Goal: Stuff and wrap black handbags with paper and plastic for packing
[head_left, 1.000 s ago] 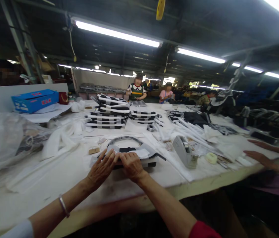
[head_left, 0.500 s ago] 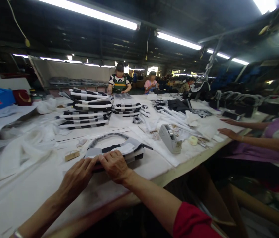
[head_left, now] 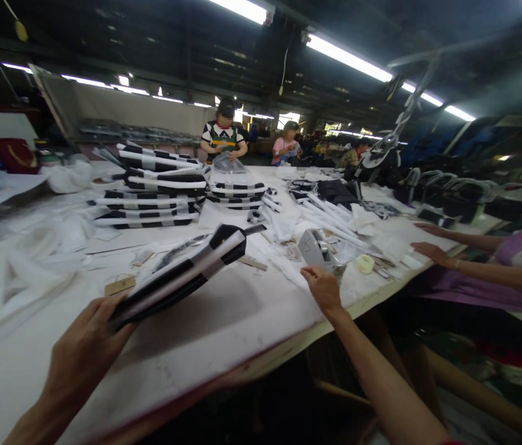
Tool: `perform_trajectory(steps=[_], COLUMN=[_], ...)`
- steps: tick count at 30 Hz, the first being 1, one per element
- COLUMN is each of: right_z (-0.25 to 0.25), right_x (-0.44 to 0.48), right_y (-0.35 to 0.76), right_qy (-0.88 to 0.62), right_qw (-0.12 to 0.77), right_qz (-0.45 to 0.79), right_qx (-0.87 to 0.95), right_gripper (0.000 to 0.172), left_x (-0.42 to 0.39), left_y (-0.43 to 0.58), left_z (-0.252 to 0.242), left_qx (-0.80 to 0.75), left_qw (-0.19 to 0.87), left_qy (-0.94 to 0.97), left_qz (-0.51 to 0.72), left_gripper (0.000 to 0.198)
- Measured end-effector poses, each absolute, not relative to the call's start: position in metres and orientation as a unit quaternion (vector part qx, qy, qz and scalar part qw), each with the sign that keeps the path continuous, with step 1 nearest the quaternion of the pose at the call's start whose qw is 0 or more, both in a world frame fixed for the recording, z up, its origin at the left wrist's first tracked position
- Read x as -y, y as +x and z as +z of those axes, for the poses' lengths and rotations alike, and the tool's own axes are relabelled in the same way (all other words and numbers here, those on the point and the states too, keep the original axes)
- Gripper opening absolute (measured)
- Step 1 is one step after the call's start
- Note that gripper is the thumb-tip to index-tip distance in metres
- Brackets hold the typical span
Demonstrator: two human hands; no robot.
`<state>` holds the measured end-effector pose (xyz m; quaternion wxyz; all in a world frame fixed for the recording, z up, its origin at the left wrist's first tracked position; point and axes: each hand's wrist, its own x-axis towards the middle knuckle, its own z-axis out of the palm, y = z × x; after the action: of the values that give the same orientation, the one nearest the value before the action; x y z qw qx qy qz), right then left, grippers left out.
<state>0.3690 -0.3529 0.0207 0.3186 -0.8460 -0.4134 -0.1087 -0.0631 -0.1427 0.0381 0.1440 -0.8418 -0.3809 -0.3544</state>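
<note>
My left hand (head_left: pixel 91 337) grips the near left end of a black and white striped bag (head_left: pixel 186 272), which is tilted with its far end raised off the white table (head_left: pixel 223 346). My right hand (head_left: pixel 323 289) is apart from the bag, beside the grey tape dispenser (head_left: pixel 319 250). Its fingers are pressed together; whatever they may hold is too small to make out. A roll of pale tape (head_left: pixel 363 264) lies just right of the dispenser.
Stacks of striped bags (head_left: pixel 163 179) stand farther back on the left. White strips (head_left: pixel 330 216) and dark bags (head_left: pixel 339 190) lie beyond the dispenser. On the right, another person's hands (head_left: pixel 432 250) rest at the table edge. A brown card piece (head_left: pixel 120 285) lies near my left hand.
My right hand has let go of the bag and moved right to the dispenser. My left hand has moved left and tilted the bag up. The view has shifted slightly.
</note>
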Motion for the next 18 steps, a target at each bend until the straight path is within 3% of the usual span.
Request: perform_trajectory(steps=[2,4,10,18], right_z=[0.013,0.011,0.02,0.029], right_x=[0.357,0.354,0.33,0.325], right_y=[0.386,0.394,0.397,0.384], right_qy=[-0.907,-0.921,-0.918,-0.917], right_qw=[0.192,0.122,0.047,0.027], right_qz=[-0.01,0.034,0.053,-0.007], right_qx=[0.375,0.369,0.391,0.398], right_gripper=[0.017,0.017,0.013,0.015], left_x=[0.144,0.145,0.149,0.151], left_y=[-0.063,-0.062,-0.064,-0.07], left_z=[0.039,0.039,0.037,0.033], left_qx=[0.412,0.432,0.468,0.468], left_qw=[0.12,0.101,0.039,0.002], left_qy=[-0.828,-0.821,-0.812,-0.803], left_qz=[-0.36,-0.36,-0.348,-0.368], left_gripper=[0.041,0.043,0.042,0.042])
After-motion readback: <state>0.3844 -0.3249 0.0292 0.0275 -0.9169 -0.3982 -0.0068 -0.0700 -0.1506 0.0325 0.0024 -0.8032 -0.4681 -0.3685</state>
